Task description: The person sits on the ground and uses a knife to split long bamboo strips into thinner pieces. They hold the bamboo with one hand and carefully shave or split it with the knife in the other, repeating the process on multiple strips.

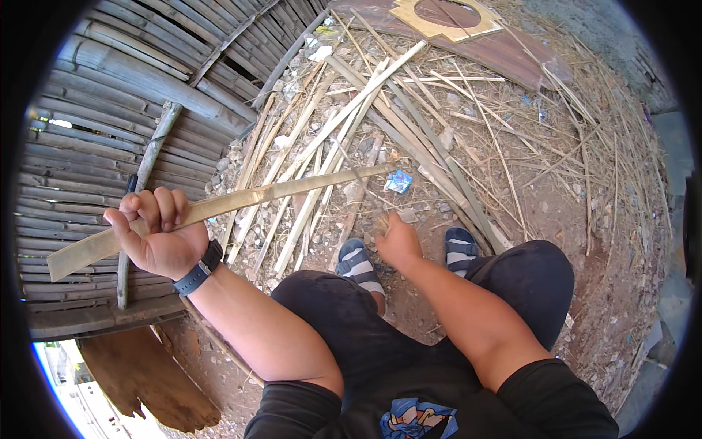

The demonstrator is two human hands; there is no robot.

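My left hand (pixel 162 233), with a dark watch on its wrist, is raised at the left. Its fingers curl round a long flat bamboo strip (pixel 272 191). The strip slants across in front of me, its wider end beyond the hand, its far end by a blue wrapper (pixel 398 182) on the ground. Low between my knees, my right hand (pixel 398 243) is closed in a fist round a brownish handle. From it a thin, dark, curved blade (pixel 356 170), like a sickle's, runs up to the strip and crosses it. Most of the handle is hidden by the fist.
Split bamboo strips (pixel 351 121) lie crisscrossed over stony ground with straw. A bamboo-slat wall (pixel 95 146) stands at the left, with a pole (pixel 156 143) leaning on it. At the back lies a brown board (pixel 515 55) under a yellow frame with a round hole (pixel 475 31).
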